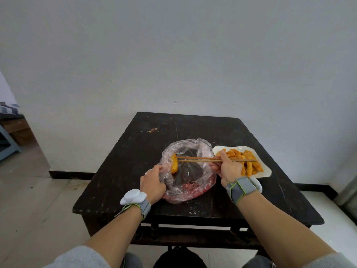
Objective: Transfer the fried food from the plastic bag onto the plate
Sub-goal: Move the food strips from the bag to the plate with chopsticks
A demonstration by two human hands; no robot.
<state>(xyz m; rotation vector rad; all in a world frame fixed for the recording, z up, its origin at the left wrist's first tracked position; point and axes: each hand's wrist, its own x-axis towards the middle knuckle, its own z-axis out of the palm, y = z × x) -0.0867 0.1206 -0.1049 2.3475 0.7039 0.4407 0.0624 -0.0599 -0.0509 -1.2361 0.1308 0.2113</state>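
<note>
A crumpled clear plastic bag point(190, 151) lies open on the dark table point(241, 200), with red print showing along its near side. My left hand point(152, 182) grips the bag's left rim. My right hand point(229, 169) holds a pair of wooden chopsticks point(195, 159) that point left across the bag. Their tips pinch an orange fried piece point(174, 164) at the bag's left inner wall. To the right stands a white plate point(267, 172) piled with several orange fried strips point(249, 159); my right hand partly covers its left side.
The table stands against a white wall, with tiled floor on both sides. A few crumbs point(152, 130) lie near the table's far left. Furniture point(9, 132) shows at the far left edge of the view.
</note>
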